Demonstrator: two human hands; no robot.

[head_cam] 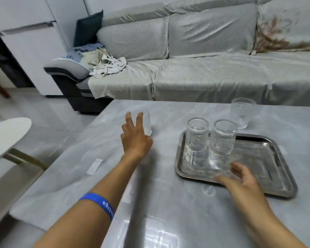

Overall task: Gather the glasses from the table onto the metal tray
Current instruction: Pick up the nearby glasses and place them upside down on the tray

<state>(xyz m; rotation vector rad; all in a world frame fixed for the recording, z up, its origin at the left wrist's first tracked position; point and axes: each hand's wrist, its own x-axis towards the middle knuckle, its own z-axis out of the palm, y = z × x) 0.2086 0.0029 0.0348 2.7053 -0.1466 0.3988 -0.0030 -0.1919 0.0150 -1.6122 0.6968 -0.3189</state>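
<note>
A metal tray lies on the right of the grey table. Two ribbed clear glasses stand at its far left corner. A third glass, blurred, stands at the tray's front, and my right hand curls its thumb and fingers around its base. Another glass stands on the table just behind the tray. My left hand is stretched out with fingers spread, right up against a clear glass on the table's left part. Whether the fingers touch it is unclear.
A small white flat object lies near the table's left edge. A grey sofa with crumpled clothes runs behind the table. A white seat stands at the left over the tiled floor.
</note>
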